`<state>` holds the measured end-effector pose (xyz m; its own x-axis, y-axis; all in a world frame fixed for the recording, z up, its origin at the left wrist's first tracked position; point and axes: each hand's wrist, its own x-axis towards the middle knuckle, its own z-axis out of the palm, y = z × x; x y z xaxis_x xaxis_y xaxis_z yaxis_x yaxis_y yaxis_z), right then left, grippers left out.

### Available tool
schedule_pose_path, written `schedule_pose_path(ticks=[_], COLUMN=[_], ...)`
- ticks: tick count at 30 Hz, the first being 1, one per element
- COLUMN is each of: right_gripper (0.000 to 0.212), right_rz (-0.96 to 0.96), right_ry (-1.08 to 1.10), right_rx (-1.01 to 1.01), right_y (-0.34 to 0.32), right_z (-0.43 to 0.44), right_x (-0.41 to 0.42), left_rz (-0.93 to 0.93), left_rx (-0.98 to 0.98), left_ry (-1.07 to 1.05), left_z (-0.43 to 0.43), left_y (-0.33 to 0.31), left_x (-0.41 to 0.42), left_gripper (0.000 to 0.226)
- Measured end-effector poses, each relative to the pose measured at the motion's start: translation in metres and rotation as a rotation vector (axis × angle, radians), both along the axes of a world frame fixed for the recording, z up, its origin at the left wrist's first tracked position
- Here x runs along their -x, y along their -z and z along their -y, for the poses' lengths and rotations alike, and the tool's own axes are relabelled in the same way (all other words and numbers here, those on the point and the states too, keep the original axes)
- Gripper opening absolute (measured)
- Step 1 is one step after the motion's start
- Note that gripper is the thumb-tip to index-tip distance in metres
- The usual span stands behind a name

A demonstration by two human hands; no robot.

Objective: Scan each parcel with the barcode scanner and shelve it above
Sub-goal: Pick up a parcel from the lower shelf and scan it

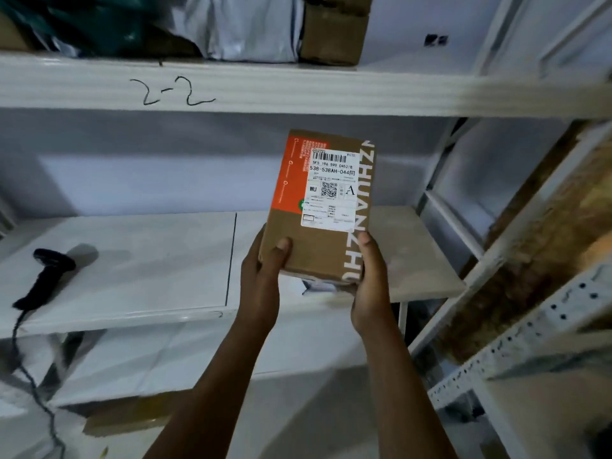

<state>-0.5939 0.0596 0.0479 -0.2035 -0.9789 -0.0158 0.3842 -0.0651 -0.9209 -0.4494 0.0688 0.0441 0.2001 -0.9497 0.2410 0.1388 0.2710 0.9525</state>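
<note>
Scanner (49, 273) lies at the far left of the middle shelf (149, 260), its cable trailing off the edge, well apart from my hands. My left hand (261, 276) is clamped on the lower left corner of the box (324, 207), thumb on top, the other fingers hidden beneath. The box is in the air above that shelf, its label (334, 190) facing me. My right hand (371, 286) grips the lower right edge likewise. With the scanner down, I judge shelving is next: lift level and clear the lip of the shelf marked 2-2 (298, 91).
</note>
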Motion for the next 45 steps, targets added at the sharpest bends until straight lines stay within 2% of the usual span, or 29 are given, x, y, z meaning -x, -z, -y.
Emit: schedule_pose_path(ticks=[8, 10, 15, 19, 23, 26, 30, 34, 40, 43, 45], right_gripper=[0.060, 0.064, 0.054, 0.050, 0.054, 0.044, 0.036, 0.029, 0.033, 0.026, 0.028], right_rz=[-0.011, -0.055, -0.101, -0.154, -0.162, -0.166, -0.154, -0.132, -0.044, 0.037, 0.049], right_ry=[-0.035, -0.057, -0.092, -0.088, -0.101, -0.101, -0.103, -0.094, -0.064, -0.076, -0.081], right_rx=[0.018, 0.052, 0.155, 0.214, 0.209, 0.219, 0.239, 0.269, 0.303, 0.343, 0.370], right_y=[-0.013, -0.020, -0.040, -0.054, -0.063, -0.066, -0.070, -0.075, -0.081, -0.094, -0.112], right_z=[-0.011, -0.014, -0.017, -0.020, -0.024, -0.030, -0.037, -0.043, -0.053, -0.056, -0.055], right_x=[0.049, 0.057, 0.078, 0.086, 0.090, 0.091, 0.097, 0.104, 0.112, 0.115, 0.115], left_rz=[0.014, 0.003, -0.010, -0.020, -0.021, -0.016, -0.025, -0.038, -0.009, 0.005, -0.002], left_rx=[0.149, 0.159, 0.204, 0.201, 0.206, 0.224, 0.263, 0.297, 0.363, 0.435, 0.457], left_ry=[-0.122, -0.153, -0.199, -0.217, -0.241, -0.266, -0.267, -0.309, -0.347, -0.362, -0.382], left_z=[-0.023, -0.024, -0.024, -0.027, -0.030, -0.033, -0.037, -0.044, -0.047, -0.046, -0.040], left_y=[-0.016, -0.017, -0.020, -0.025, -0.030, -0.032, -0.036, -0.043, -0.051, -0.070, -0.088], left_x=[0.050, 0.058, 0.076, 0.086, 0.091, 0.094, 0.099, 0.110, 0.121, 0.122, 0.123], left_gripper=[0.053, 0.050, 0.061, 0.060, 0.063, 0.066, 0.071, 0.093, 0.091, 0.090, 0.088])
